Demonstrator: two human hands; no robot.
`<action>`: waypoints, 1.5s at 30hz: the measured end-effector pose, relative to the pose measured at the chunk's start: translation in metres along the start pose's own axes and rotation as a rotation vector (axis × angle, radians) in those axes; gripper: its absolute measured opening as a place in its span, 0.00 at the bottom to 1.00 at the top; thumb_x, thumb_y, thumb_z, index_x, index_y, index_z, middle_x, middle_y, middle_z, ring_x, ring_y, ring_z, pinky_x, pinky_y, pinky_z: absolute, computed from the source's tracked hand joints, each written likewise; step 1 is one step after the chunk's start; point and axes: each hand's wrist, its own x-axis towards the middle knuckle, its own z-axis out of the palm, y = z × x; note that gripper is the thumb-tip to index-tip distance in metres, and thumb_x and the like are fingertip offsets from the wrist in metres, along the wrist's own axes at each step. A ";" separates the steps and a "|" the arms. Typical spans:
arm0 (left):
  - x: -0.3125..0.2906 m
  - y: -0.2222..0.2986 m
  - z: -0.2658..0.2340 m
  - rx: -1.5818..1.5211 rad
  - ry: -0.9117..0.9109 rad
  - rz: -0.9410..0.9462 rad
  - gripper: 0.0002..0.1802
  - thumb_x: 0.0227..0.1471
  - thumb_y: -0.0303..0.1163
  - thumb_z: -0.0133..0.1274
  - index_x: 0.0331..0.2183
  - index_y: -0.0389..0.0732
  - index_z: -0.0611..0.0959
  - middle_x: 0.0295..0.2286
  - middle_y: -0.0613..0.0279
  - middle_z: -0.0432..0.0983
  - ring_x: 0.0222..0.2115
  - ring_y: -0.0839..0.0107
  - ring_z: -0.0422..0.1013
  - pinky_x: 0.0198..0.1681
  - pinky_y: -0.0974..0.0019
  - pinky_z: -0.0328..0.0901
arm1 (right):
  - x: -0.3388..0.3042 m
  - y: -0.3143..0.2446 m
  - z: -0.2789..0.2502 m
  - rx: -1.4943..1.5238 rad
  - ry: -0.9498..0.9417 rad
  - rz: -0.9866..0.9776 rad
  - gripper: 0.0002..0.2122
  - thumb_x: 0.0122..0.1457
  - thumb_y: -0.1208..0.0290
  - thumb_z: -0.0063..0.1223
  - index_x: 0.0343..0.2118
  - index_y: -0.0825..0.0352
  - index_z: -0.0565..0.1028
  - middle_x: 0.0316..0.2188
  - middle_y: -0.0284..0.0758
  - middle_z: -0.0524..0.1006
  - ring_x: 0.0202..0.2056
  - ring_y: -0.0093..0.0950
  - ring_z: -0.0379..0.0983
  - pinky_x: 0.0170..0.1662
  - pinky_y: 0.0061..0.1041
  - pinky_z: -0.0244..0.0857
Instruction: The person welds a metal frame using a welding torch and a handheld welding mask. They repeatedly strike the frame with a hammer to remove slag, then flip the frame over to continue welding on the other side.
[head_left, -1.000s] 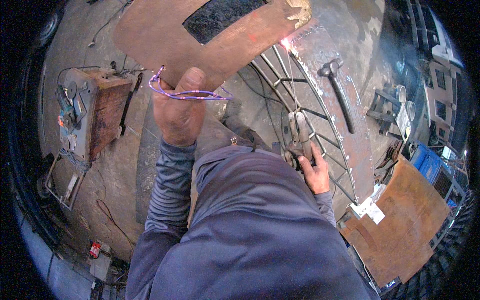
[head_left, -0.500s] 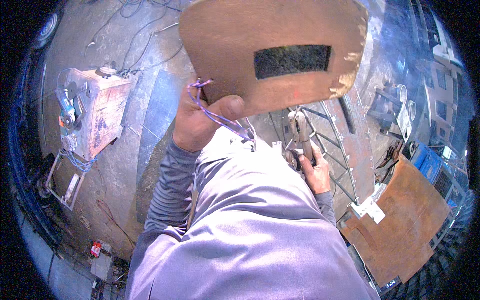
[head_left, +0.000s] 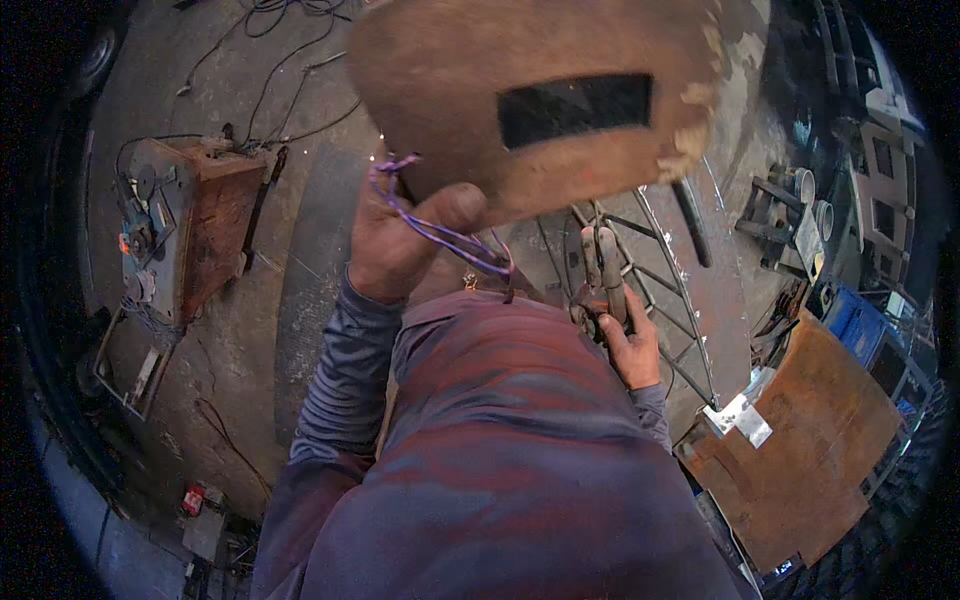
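My left hand (head_left: 400, 235) grips a brown welding shield (head_left: 440, 80) by its lower left edge, thumb along the near side. A dark rectangular window (head_left: 575, 108) sits in the shield, and its right edge is worn. A purple cord (head_left: 450, 238) loops from the shield past my thumb. To the right, my right hand (head_left: 632, 340) is closed round what looks like a welding electrode holder (head_left: 603, 262), its jaws pointing away from me. Small orange glowing bits (head_left: 470, 283) show between my hands, above my clothing. The shield hides what lies beyond it.
A welded bar frame (head_left: 672, 275) lies beside my right hand, next to a long metal plate (head_left: 725, 290). A rusty sheet (head_left: 810, 440) lies at the lower right. A rusty metal box (head_left: 215, 225) stands at left. Cables (head_left: 285, 100) trail across the floor at the far left.
The bright white glare over my clothing and the floor has gone, and everything looks darker. The shield has shifted slightly up and left. My right hand has barely moved.
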 end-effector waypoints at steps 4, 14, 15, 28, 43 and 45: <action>0.002 -0.014 -0.010 -0.159 0.133 0.161 0.24 0.49 0.22 0.55 0.48 0.35 0.68 0.43 0.54 0.71 0.40 0.63 0.72 0.45 0.59 0.69 | 0.002 -0.002 0.001 -0.035 0.003 0.001 0.28 0.55 0.59 0.56 0.53 0.72 0.65 0.47 0.50 0.72 0.49 0.38 0.69 0.49 0.31 0.64; 0.014 -0.004 -0.013 -0.362 0.246 0.266 0.23 0.49 0.23 0.54 0.49 0.37 0.68 0.43 0.55 0.71 0.43 0.61 0.70 0.50 0.52 0.64 | 0.001 -0.016 -0.006 0.000 -0.051 0.094 0.28 0.55 0.58 0.55 0.54 0.71 0.65 0.48 0.50 0.71 0.48 0.39 0.69 0.49 0.31 0.63; 0.014 -0.005 -0.014 -0.344 0.245 0.242 0.23 0.49 0.24 0.55 0.48 0.37 0.68 0.42 0.55 0.71 0.43 0.61 0.70 0.49 0.53 0.65 | 0.001 -0.013 -0.005 -0.010 -0.042 0.071 0.28 0.55 0.57 0.55 0.54 0.71 0.65 0.48 0.51 0.71 0.49 0.40 0.69 0.49 0.31 0.63; -0.002 0.003 -0.004 0.033 -0.049 -0.073 0.30 0.45 0.30 0.62 0.49 0.32 0.68 0.42 0.55 0.73 0.41 0.67 0.71 0.43 0.64 0.68 | 0.002 -0.024 -0.006 -0.020 -0.056 0.126 0.29 0.55 0.54 0.54 0.54 0.71 0.66 0.50 0.52 0.69 0.53 0.44 0.65 0.53 0.33 0.60; -0.004 -0.003 0.010 -0.142 -0.046 -0.116 0.34 0.42 0.30 0.64 0.50 0.33 0.67 0.43 0.57 0.72 0.43 0.69 0.70 0.45 0.66 0.67 | 0.006 -0.029 -0.005 -0.062 -0.039 0.145 0.30 0.52 0.53 0.55 0.53 0.69 0.67 0.47 0.51 0.72 0.49 0.41 0.70 0.49 0.32 0.64; -0.004 -0.005 0.009 -0.106 -0.039 -0.087 0.34 0.43 0.30 0.64 0.50 0.33 0.67 0.43 0.57 0.72 0.42 0.70 0.70 0.44 0.67 0.67 | 0.006 -0.026 -0.006 -0.044 -0.050 0.140 0.29 0.53 0.54 0.55 0.53 0.68 0.67 0.47 0.50 0.72 0.48 0.40 0.70 0.49 0.32 0.64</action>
